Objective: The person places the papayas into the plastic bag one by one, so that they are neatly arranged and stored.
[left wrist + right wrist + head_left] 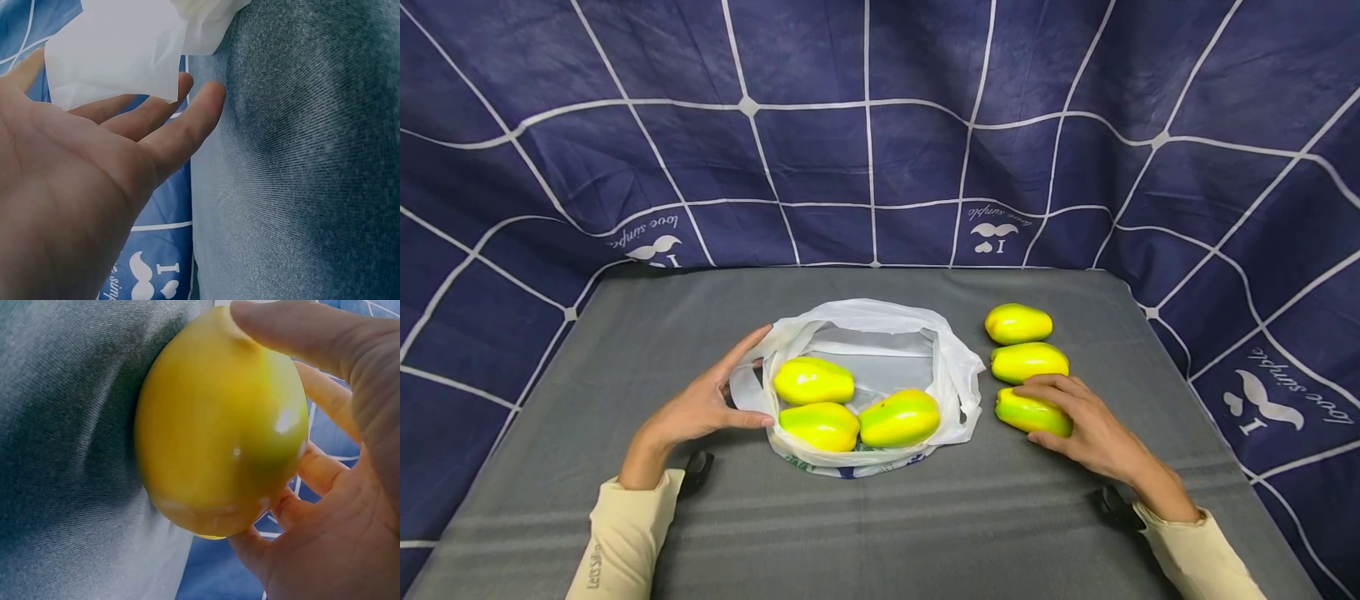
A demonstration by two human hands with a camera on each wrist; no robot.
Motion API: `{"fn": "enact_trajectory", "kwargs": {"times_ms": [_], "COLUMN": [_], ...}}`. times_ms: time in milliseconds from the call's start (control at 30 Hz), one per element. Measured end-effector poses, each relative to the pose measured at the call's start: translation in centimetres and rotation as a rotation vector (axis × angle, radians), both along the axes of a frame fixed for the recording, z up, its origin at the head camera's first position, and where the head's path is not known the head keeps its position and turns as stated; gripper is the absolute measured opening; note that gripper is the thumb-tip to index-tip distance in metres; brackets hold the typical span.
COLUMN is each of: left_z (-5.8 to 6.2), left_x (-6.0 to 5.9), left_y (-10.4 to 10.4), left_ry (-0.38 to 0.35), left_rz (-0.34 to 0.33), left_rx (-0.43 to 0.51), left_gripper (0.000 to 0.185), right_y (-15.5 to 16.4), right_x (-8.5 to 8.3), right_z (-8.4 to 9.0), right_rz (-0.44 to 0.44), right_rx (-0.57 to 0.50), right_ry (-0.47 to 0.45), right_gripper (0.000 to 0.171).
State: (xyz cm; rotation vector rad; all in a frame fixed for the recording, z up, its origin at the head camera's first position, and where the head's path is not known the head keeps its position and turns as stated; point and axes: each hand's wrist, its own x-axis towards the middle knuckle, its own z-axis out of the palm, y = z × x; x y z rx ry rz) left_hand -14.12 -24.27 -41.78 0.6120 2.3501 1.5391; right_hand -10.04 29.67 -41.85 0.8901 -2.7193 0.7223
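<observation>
Head view: right hand [1086, 425] curls round the nearest papaya [1033, 414] on the grey table [925, 517] — beside two others; left hand [711, 400], fingers straight, touches the white bag [955, 375] holding three.

The dark blue backdrop cloth [880, 125] is showing the script wording "love simple" with a moustache, an "I" and a heart, repeated at three spots in the head view and appearing upside down there. The moustache, "I" and heart are also showing in the left wrist view. The left sleeve [617, 542] is bearing small lettering, too small to read.
</observation>
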Motion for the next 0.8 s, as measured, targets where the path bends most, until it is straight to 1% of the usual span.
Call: {"fn": "enact_trajectory", "kwargs": {"times_ms": [133, 267, 400, 567, 800], "left_z": [0.0, 0.1, 0.1, 0.1, 0.1], "left_x": [0.0, 0.0, 0.1, 0.0, 0.0], "left_y": [0.1, 0.0, 0.0, 0.1, 0.1], "left_ry": [-0.008, 0.004, 0.011, 0.017, 0.008], "left_rz": [-0.006, -0.001, 0.002, -0.005, -0.019], "left_rx": [-0.017, -0.055, -0.066, -0.064, -0.019], "left_gripper": [0.118, 0.117, 0.117, 0.118, 0.118], "right_y": [0.1, 0.2, 0.0, -0.4, -1.1], "right_x": [0.0, 0.1, 0.1, 0.1, -0.3], "right_z": [-0.1, -0.1, 0.0, 0.5, 1.1], "right_rz": [0.015, 0.01, 0.016, 0.043, 0.079], "right_rx": [-0.002, 0.002, 0.007, 0.014, 0.002], "right_ry": [0.012, 0.018, 0.005, -0.011, 0.017], "right_gripper": [0.065, 0.064, 0.061, 0.061, 0.063]}}
